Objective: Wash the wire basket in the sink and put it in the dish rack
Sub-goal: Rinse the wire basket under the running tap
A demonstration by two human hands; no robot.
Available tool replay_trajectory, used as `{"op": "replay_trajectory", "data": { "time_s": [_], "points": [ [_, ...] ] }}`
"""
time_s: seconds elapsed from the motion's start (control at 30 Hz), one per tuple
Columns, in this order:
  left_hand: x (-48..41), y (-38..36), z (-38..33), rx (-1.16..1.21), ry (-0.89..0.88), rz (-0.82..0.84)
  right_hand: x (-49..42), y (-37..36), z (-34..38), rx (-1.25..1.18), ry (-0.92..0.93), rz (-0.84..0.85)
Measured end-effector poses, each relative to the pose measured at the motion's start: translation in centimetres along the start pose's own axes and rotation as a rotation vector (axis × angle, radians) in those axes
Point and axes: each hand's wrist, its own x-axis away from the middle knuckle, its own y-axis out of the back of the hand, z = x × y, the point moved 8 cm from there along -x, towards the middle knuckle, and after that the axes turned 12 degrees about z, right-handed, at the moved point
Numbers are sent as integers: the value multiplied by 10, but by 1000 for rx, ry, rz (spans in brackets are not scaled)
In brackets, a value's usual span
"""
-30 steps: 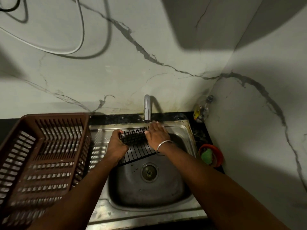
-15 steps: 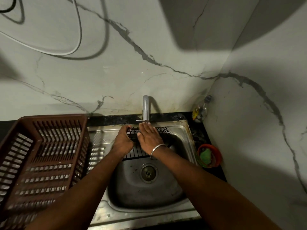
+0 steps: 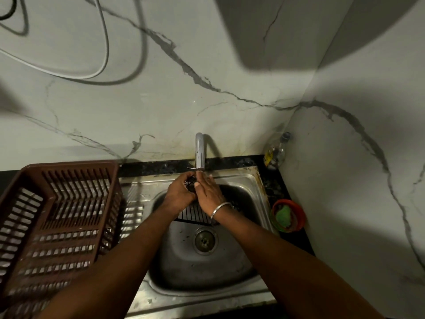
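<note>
Wire basket (image 3: 195,215): black, held in the back half of the sink (image 3: 250,180), just under the tap (image 3: 199,153). Its low edge showed below the hands.
Left hand (image 3: 178,195): its fingers curled round the basket's top wires and gripped them.
Right hand (image 3: 210,194): it lay flat on the basket with straight fingers and touched the left hand.
Edges: the basket's right end was near the sink's right wall.
Open room: the front half of the sink, round the drain (image 3: 205,241), lay open below the basket.
Dish rack (image 3: 69,165): brown, just left of the sink, with its open top facing up.
Orange bowl (image 3: 299,217): it stood just beside the sink's right rim.
Change: 0.5 seconds before, the 2 hands were apart and more basket showed between them. At this moment they touched and hid most of it.
</note>
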Motion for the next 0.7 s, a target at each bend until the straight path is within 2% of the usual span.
{"op": "replay_trajectory", "data": {
  "time_s": [0.13,0.3,0.47,0.6,0.7],
  "points": [
    [-2,-3,-18,-148,-52,7,1,2,9,-186,-24,-42],
    [0,-6,-23,-127,-54,33,-8,-3,-1,-310,-60,-58],
    [5,-13,-29,-192,-91,57,-10,9,-13,-670,-179,-49],
    [5,-12,-32,-286,-166,54,-10,21,-21,-605,-188,-145],
    [1,-10,-31,-495,-222,52,-10,32,-21,-562,-173,-203]
  ]
}}
